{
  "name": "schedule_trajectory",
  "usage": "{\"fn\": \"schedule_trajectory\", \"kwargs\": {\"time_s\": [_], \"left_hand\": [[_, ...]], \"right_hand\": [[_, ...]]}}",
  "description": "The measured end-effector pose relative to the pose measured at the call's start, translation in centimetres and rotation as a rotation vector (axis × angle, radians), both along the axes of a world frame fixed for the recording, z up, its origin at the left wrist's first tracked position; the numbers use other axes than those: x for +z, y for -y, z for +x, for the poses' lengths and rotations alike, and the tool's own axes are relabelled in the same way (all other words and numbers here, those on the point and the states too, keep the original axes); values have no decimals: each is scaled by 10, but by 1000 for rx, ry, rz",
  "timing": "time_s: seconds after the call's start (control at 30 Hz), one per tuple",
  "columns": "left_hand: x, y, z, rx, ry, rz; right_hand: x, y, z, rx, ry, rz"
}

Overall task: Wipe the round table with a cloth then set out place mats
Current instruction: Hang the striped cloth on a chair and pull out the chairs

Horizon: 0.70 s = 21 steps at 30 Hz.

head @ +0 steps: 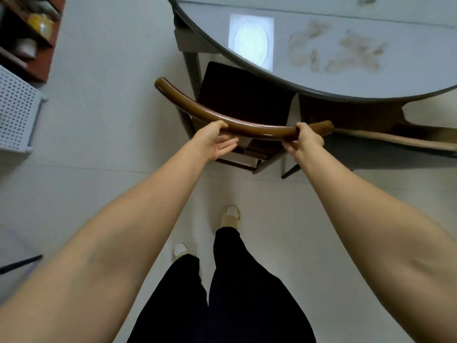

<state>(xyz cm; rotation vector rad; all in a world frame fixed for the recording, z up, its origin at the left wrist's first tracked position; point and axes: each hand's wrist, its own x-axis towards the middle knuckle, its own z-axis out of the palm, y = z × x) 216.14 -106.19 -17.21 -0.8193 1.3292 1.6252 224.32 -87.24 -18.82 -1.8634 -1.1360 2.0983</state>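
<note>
Round table: grey top with a dark rim, filling the far right of the view; its curved edge sweeps from far centre toward the near right. Brownish smears mark the surface right of centre, and a bright square reflection with a round light patch lies on it at the left.

Chair: dark seat tucked partly under the table's near edge, seat facing the table, back toward the person.

Chair back rail: curved brown wooden bar; its long axis runs from far left to near right, bowed toward the person, with rounded ends.

Left hand: thumb hooked over the top of the rail near its middle, fingers extended beneath; a loose hold on the rail, though how firmly it closes is hard to judge from this angle.

Right hand: wrapped round the rail just short of its right end, fingers curled underneath, a firm hold.

Second chair: only a pale wooden rail and dark legs visible at the right, under the table's edge.

Shelf: reddish-brown, far left, holding a yellow object and a white one.

Perforated white panel: left edge, below the shelf.

Person: dark trousers and pale slippers on a light floor, near centre.
</note>
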Motion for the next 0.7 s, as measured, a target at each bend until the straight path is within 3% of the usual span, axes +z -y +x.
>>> {"fn": "schedule_trajectory", "kwargs": {"time_s": [0.1, 0.2, 0.3, 0.37, 0.47, 0.7], "left_hand": [[18, 38, 12, -239, -146, -202], [38, 85, 14, -322, -243, -309], [64, 165, 31, -197, -359, -320], [75, 183, 37, -170, -376, -315], [92, 276, 83, -22, -399, -342], [125, 560, 283, 545, -356, -498]], "right_hand": [[16, 22, 2, 102, 39, -9], [32, 58, -5, 421, 151, 54], [51, 129, -21, 814, 138, 254], [56, 146, -31, 953, 146, 315], [65, 234, -34, 1177, 62, 401], [88, 543, 55, 1769, -135, 392]]}}
